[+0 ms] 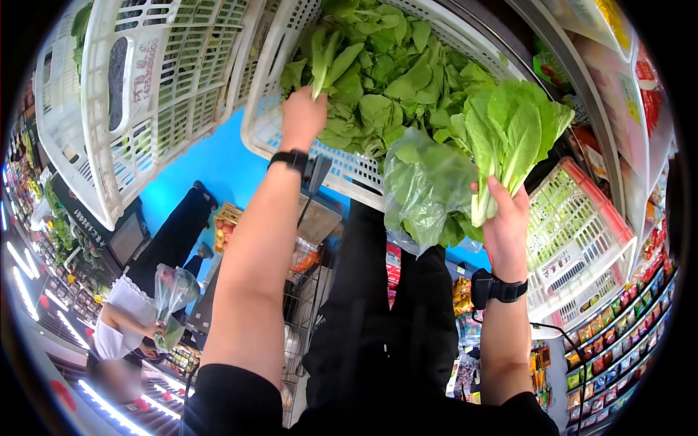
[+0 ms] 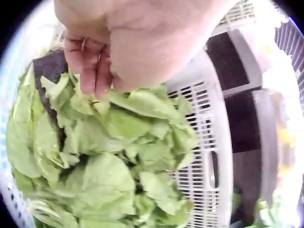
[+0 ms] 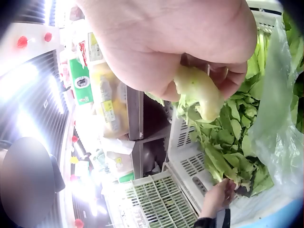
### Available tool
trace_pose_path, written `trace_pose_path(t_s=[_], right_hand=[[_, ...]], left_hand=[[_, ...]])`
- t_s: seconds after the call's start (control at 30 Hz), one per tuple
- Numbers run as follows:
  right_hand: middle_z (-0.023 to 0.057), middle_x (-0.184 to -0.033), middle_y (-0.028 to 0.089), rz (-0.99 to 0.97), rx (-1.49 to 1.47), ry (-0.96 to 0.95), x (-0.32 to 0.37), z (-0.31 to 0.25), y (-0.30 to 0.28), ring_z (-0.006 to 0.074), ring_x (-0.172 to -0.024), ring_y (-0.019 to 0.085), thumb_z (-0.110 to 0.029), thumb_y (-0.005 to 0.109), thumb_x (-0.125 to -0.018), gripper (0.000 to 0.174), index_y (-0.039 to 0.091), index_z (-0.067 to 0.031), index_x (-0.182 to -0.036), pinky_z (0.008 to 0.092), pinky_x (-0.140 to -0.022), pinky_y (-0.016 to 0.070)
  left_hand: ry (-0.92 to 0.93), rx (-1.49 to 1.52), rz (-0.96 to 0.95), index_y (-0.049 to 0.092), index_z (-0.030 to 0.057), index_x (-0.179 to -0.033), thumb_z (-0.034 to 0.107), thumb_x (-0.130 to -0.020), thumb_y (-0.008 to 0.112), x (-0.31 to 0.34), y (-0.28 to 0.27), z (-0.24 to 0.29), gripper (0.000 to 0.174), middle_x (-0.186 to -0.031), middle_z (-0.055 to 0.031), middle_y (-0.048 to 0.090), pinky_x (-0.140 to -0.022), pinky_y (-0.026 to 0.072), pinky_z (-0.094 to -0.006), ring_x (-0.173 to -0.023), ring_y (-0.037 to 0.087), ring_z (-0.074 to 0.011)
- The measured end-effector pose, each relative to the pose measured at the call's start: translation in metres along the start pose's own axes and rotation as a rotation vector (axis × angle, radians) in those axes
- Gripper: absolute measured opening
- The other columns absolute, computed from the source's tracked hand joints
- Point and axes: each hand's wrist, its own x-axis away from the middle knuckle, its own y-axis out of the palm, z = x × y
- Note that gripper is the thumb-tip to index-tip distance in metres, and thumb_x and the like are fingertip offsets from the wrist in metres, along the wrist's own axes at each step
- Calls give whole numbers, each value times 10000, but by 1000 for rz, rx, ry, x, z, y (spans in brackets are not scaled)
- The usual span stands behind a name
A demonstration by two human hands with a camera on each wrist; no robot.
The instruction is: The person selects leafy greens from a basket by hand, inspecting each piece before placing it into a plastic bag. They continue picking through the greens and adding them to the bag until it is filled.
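In the head view, my left hand (image 1: 304, 120) reaches over the near left corner of a white crate and pinches a leafy green (image 1: 336, 62) by its pale base. The left wrist view shows its fingers (image 2: 95, 76) curled against the leaves. My right hand (image 1: 505, 221) grips a bunch of leafy greens (image 1: 512, 134) by the stems, leaves pointing up; the pale stem end (image 3: 202, 92) pokes out of the grip in the right wrist view. Beside that hand, a clear plastic bag (image 1: 422, 189) with greens inside hangs at the crate's near edge.
The white crate (image 1: 262, 120) holds many loose greens (image 1: 407, 65). Another white crate (image 1: 163, 80) stands tilted at the left, and a red-rimmed crate (image 1: 574, 232) at the right. A person (image 1: 131, 312) with a plastic bag is at the lower left. Packaged snacks (image 1: 618, 356) line shelves.
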Motion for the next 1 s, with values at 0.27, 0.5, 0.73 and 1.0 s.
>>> trace_pose_path(t_s=[0.27, 0.5, 0.73, 1.0], right_hand=[[85, -1198, 694, -17, -39, 4, -8, 7, 13, 188, -949, 685, -44, 624, -1013, 339, 574, 11, -1344, 333, -826, 566], [106, -1239, 700, -104, -3, 6, -14, 5, 20, 191, -1015, 684, -71, 627, -1022, 363, 565, 23, -1367, 354, -907, 568], [75, -1136, 701, -89, 9, 9, -22, 0, 34, 165, -919, 690, -62, 630, -1013, 299, 590, 7, -1302, 315, -785, 565], [187, -1365, 646, -265, 252, -78, -45, 20, 60, 279, -1208, 657, -272, 720, -1002, 690, 405, 35, -1534, 357, -1032, 519]], left_hand=[[-286, 1503, -654, 584, -2, -1427, 257, -1117, 538, 94, -71, 1, 407, -1018, 24, 564, -809, 430, -273, -907, 515, -116], [-53, 1369, -624, 553, 19, -1424, 269, -1086, 608, 129, -78, 7, 424, -1008, -14, 617, -799, 450, -276, -890, 549, -126], [-256, 1825, -670, 471, -24, -1474, 228, -1115, 518, 147, -88, 29, 442, -934, -52, 615, -735, 437, -283, -823, 525, -142], [-195, 2051, -827, 419, -74, -1530, 233, -1119, 468, 158, -85, 36, 515, -849, -33, 528, -686, 380, -285, -740, 424, -139]])
